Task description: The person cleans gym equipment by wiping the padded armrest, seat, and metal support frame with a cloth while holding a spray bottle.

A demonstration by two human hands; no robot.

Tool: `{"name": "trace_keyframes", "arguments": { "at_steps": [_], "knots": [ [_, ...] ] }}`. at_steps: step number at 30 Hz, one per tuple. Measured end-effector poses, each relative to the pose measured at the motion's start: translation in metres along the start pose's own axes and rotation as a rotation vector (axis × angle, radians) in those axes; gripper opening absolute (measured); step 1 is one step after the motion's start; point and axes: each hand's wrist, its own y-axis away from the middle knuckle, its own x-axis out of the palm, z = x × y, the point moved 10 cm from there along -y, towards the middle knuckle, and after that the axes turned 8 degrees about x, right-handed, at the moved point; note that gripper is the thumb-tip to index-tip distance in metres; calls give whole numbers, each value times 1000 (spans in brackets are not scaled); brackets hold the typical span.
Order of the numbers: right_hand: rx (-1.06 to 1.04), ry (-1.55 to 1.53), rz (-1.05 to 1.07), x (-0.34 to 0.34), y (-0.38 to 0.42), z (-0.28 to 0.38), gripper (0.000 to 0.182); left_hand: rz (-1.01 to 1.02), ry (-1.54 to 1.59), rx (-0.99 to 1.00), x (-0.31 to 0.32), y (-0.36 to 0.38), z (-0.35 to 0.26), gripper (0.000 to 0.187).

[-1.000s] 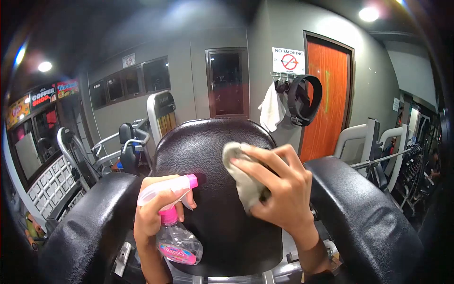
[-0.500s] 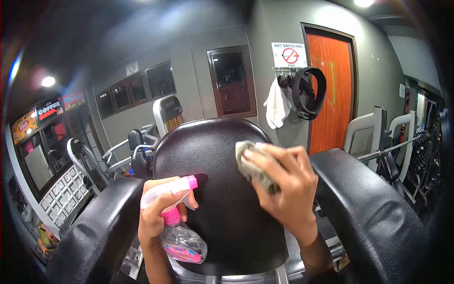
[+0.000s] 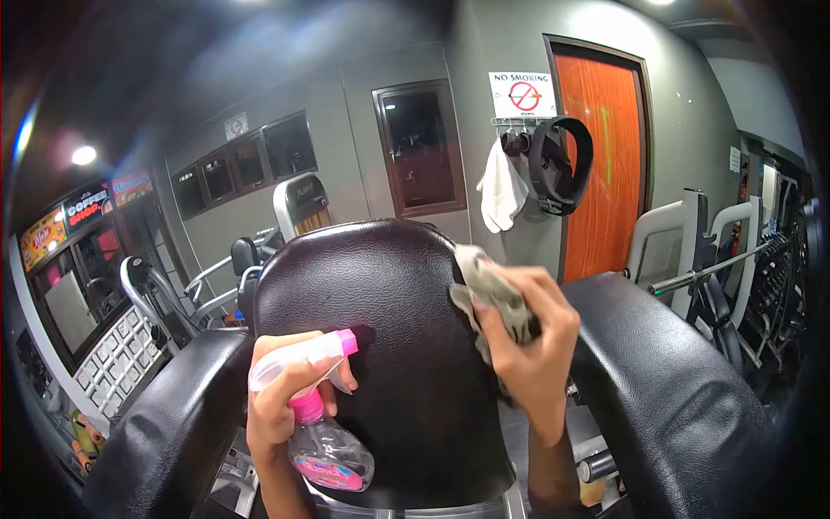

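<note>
A clear spray bottle with a pink and white trigger head is gripped by my left hand, its nozzle pointing right in front of the black padded backrest. My right hand grasps a crumpled grey-green cloth against the upper right edge of that backrest. Part of the cloth is hidden behind my fingers.
Black padded arms flank the backrest, one at left and one at right. Beyond are gym machines, a rack with a bar, a hanging white towel, a black belt and an orange-brown door.
My right hand and the cloth have moved right, to the backrest's edge, and the cloth looks more unfolded. The backrest has shifted slightly left in view. My left hand still holds the bottle.
</note>
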Motion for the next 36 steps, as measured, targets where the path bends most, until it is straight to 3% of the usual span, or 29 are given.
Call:
{"name": "trace_keyframes", "arguments": {
  "at_steps": [4, 7, 14, 19, 21, 26, 31, 34, 36],
  "knots": [
    [183, -135, -1, -7, 28, -31, 31, 30, -61, -3, 3, -1, 0, 41],
    [442, -392, 57, 8, 24, -64, 25, 26, -100, -13, 6, -1, -2, 41],
    [402, -548, 156, 46, -28, -73, 22, -45, -87, -18, 6, 0, -4, 38],
    [448, -433, 111, 28, 14, -87, 23, -78, -71, -51, 8, 4, 0, 38],
    [479, -357, 69, 16, 46, -92, 24, -242, -71, -59, -2, 8, 1, 40],
    [532, -410, 89, 8, 83, -99, 24, -89, -44, -41, 5, 2, -3, 38],
    [541, -383, 66, 13, 38, -77, 24, 15, -40, -38, 8, -1, 1, 40],
    [441, -409, -32, 9, 23, -59, 28, -53, -8, -23, 4, 3, 2, 39],
    [0, -50, -97, -4, 20, -8, 33, -81, 12, -26, -1, 6, 6, 38]
  ]
}}
